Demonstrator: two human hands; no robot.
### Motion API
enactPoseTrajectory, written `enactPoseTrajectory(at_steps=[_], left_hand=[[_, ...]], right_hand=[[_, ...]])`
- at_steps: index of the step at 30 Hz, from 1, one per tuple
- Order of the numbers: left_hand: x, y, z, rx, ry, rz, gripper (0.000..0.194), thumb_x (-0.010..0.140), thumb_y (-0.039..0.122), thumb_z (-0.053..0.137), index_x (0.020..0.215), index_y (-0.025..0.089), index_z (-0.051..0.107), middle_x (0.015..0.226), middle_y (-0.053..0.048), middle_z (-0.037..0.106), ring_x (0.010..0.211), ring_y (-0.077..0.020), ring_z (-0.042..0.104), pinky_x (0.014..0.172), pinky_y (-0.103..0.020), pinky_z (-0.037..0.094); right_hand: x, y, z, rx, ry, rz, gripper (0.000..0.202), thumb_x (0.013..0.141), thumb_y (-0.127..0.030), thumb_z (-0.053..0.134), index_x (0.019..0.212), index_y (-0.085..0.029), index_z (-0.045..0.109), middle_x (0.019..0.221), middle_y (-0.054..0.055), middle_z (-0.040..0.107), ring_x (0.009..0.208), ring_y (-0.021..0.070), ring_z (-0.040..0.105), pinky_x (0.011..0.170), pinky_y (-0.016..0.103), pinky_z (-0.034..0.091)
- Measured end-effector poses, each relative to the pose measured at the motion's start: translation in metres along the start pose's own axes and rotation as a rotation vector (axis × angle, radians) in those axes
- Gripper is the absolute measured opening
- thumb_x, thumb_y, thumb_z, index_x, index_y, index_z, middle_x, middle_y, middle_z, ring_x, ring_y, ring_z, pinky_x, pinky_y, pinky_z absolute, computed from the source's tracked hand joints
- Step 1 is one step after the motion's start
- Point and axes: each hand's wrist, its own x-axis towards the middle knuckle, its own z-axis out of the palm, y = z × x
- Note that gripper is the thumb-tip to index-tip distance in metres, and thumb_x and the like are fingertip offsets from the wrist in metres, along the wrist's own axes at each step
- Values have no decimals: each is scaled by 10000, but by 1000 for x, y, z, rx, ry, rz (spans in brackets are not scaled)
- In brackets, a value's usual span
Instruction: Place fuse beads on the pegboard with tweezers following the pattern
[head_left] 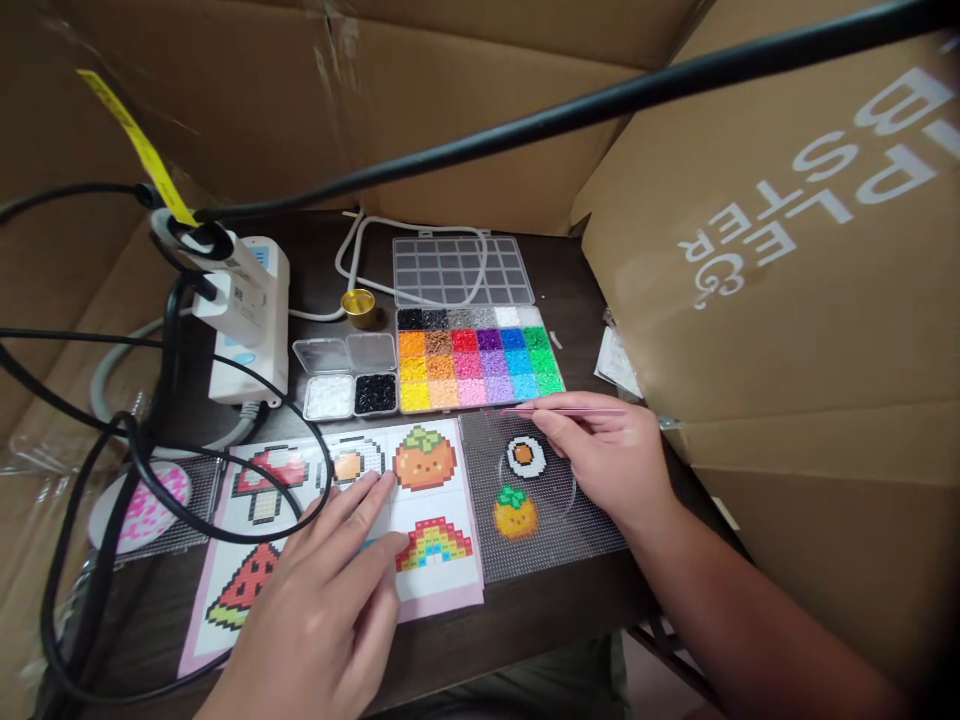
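My left hand (322, 590) lies with fingers stretched out on a pattern sheet (439, 595) of pixel pictures: a mushroom, an egg, a persimmon, a rainbow and a watermelon slice. In my right hand (611, 450) is a pair of pink tweezers (577, 411), held in a pinch. Their tips are over the top left of the clear pegboard (551, 550), close to some tiny red specks. On that board are a bead fried egg (526, 457) and an orange bead persimmon (516, 515). Whether the tips hold a bead is too small to tell.
Behind the board stands an open bead box (480, 365) with many coloured compartments. Left of it are a small case (351, 396) of white and black beads and a gold cup (358, 308). Black cables (157, 480) loop over a white power strip (255, 370). Cardboard walls (480, 110) surround the table.
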Motion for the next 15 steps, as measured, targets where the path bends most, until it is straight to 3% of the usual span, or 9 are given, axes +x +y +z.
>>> enactPoseTrajectory(at_steps=[15], left_hand=[[-1,0,1,9,-11,9,289,861,97,547,1123,196,618,1497,-116,521,1417,-309,459,1103,-511,482]], right_hand=[[2,5,7,-55,-23,-55,61,785,-227,744,781,-218,804,811,37,801,770,200,769,754,310,639]])
